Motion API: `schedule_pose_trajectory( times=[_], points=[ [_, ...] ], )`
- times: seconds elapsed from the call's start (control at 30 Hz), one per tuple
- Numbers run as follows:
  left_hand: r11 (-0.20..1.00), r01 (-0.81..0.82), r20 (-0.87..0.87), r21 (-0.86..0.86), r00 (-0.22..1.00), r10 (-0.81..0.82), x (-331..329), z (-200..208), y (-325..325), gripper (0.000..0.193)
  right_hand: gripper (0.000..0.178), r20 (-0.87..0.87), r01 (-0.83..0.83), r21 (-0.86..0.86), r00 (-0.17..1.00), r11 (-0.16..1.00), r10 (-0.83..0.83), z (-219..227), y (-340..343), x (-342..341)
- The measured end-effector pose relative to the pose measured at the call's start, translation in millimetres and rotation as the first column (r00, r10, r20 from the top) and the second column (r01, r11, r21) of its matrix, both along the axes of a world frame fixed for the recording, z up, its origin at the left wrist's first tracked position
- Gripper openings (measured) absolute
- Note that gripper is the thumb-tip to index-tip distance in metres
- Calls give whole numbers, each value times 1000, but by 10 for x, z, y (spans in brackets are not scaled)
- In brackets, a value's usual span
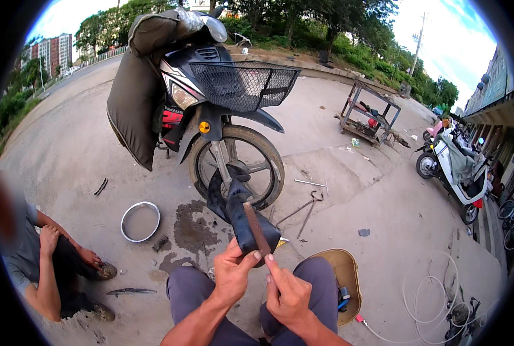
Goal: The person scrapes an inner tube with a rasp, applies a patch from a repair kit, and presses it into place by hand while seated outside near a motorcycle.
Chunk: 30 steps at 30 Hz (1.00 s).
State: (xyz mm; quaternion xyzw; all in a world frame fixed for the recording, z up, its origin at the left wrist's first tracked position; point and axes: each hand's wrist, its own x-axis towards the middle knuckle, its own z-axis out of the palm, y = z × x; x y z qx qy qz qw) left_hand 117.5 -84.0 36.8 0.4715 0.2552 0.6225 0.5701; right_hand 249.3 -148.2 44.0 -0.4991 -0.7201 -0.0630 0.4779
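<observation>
Above my knees, my left hand [232,273] is closed on the end of a black rubber inner tube [239,216], its thumb lying on top. The tube stretches away toward the front wheel [275,157] of a scooter. My right hand [290,293] is closed around the near end of a flat, rusty brown file [255,227], with the index finger extended along it. The file lies against the tube's upper surface, pointing away from me. My right palm hides the file's near end.
A person [43,259] sits at the left near a round metal basin [140,221]. Wet patches mark the concrete. Pliers-like tongs [307,209] and a T-handle wrench [313,184] lie ahead. A tan tub [349,277] stands beside my right knee, with a coiled hose [427,282] farther right.
</observation>
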Motion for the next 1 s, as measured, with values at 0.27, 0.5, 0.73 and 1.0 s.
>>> schedule_pose_trajectory(
  times=[0.27, 0.5, 0.73, 1.0],
  points=[
    [999, 17, 121, -38, 993, -12, 8, 52, -15, 20, 49, 5, 2, 14, 1000, 1000, -2, -135, -394, 51],
    [1000, -24, 21, 0, 999, 24, -58, 96, -52, 20, 55, -88, -80, 46, 993, 996, 84, 152, 135, 50],
    [1000, 5, 59, -19, 998, -4, -9, 29, -16, 19, 51, -33, -22, -57, 999, 998, 21, -25, -232, 46],
    [1000, -13, 66, -17, 998, 14, -59, 65, -42, 20, 51, 63, -31, -34, 997, 999, 33, -144, -350, 150]
  ],
)
